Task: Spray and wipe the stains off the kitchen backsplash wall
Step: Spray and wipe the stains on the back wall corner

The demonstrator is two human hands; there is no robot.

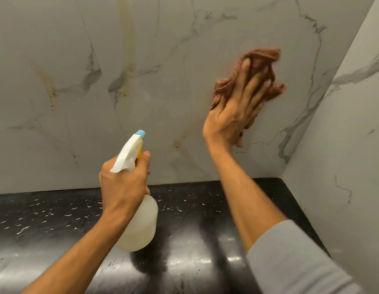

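The translucent white plastic spray bottle (139,221) is gripped by the neck in the left hand (122,187), fingers wrapped closed around it and the forefinger up by the yellow trigger. Its round-bellied body hangs above the bench, and whether there is liquid inside I cannot tell through the milky plastic. The white spray head carries a small light-blue nozzle tip (141,133) aimed toward the wall.

The right hand (237,111) lies flat with fingers spread, pressing a crumpled reddish-brown cloth (260,58) against the grey-white marble-look backsplash wall (184,39). The cloth bunches out above and to both sides of the fingers, its edges blurred. A grey sleeve (294,257) is pushed up the right forearm.

The wall is smooth and glossy, with dark grey veins. Rusty orange-brown stains (127,66) show on its left part: a long vertical streak, a second slanting smear further left, and small spots lower down, one just left of the right wrist. A side wall (343,145) of the same material meets it at the right corner.

The bench (46,219) below is polished black stone flecked with white, reflecting light.
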